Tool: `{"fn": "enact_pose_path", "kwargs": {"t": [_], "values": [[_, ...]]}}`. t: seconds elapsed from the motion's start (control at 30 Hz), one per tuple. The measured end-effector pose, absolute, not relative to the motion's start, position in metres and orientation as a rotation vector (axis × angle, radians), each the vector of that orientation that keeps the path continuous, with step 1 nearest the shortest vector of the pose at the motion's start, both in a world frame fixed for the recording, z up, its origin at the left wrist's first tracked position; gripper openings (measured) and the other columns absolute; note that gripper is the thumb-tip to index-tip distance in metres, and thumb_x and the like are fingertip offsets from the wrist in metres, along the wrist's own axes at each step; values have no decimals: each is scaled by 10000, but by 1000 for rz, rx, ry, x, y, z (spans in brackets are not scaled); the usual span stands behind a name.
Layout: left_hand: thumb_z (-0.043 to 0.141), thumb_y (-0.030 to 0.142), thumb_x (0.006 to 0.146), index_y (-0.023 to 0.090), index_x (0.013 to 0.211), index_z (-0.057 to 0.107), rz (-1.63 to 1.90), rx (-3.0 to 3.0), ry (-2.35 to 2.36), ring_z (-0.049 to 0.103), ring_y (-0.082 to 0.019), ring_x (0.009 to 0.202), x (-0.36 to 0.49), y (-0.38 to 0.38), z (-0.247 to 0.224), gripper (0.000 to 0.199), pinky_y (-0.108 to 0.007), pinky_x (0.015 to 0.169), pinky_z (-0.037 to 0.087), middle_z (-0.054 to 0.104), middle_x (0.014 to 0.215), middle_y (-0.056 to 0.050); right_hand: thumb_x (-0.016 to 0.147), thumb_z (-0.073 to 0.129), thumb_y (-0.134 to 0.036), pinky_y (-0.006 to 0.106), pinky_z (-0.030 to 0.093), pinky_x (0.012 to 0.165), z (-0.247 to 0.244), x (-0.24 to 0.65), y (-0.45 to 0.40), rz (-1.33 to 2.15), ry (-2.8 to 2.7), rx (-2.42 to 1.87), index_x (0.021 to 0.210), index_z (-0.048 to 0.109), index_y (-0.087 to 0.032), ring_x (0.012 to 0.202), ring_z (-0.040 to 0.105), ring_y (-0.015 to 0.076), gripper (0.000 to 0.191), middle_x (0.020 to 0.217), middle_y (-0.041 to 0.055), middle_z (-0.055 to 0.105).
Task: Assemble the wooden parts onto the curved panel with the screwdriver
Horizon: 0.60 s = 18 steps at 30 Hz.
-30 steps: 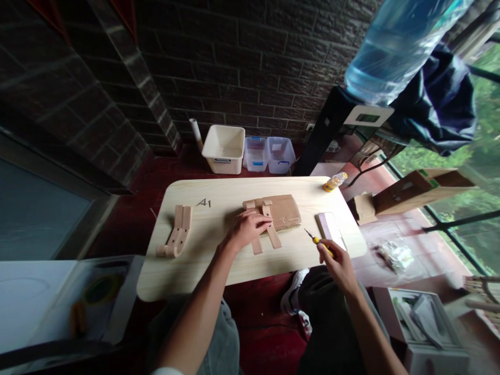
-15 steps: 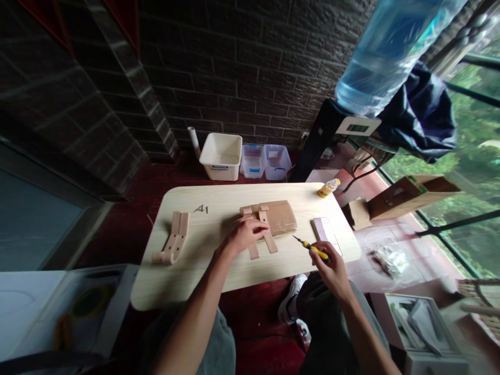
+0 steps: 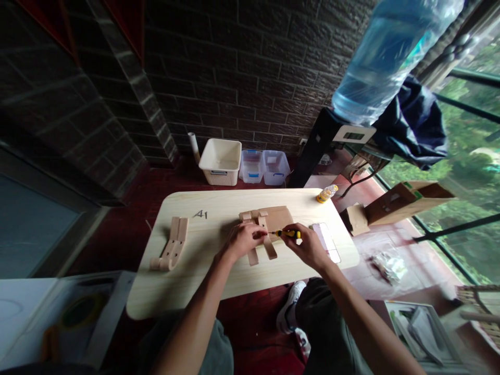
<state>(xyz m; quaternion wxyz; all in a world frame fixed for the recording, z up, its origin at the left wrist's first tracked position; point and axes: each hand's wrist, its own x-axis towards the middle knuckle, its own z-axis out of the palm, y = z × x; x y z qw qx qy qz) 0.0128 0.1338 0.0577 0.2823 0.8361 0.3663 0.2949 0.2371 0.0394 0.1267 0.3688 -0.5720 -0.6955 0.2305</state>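
My right hand (image 3: 308,245) grips a yellow-and-black screwdriver (image 3: 288,234) held nearly level, its tip pointing left. That tip meets the fingertips of my left hand (image 3: 242,239), which are pinched together over two light wooden pieces; anything between them is too small to make out. One wooden piece (image 3: 270,249) has a hole near its top and slants down under the fingers. The other wooden piece (image 3: 253,256) is mostly covered by my left hand. Both rest with their upper ends on a brown cardboard package (image 3: 282,214).
On the table (image 3: 211,281), a pair of curved wooden pieces (image 3: 174,247) lies at the left. A phone (image 3: 327,242) sits right of my right hand, and a yellow-capped clear bottle (image 3: 327,194) at the far right corner. Plastic bins (image 3: 221,177) stand behind the table.
My right hand has moved left and up with the screwdriver, bringing its tip to my left fingertips. My left hand stays over the wooden pieces. The view has shifted slightly.
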Motion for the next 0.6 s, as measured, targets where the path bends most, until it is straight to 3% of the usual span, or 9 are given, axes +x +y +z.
{"fn": "enact_pose_path", "kwargs": {"t": [0.6], "values": [[755,242,835,257,958,815,750,2224,1012,672,-150,765,13,135,54,137,-248,713,480,771,870,-3,920,669,-321,243,467,664,140,225,63,561,-2083,-1551,1028,636,-217,722,677,159,153,874,31,739]]}}
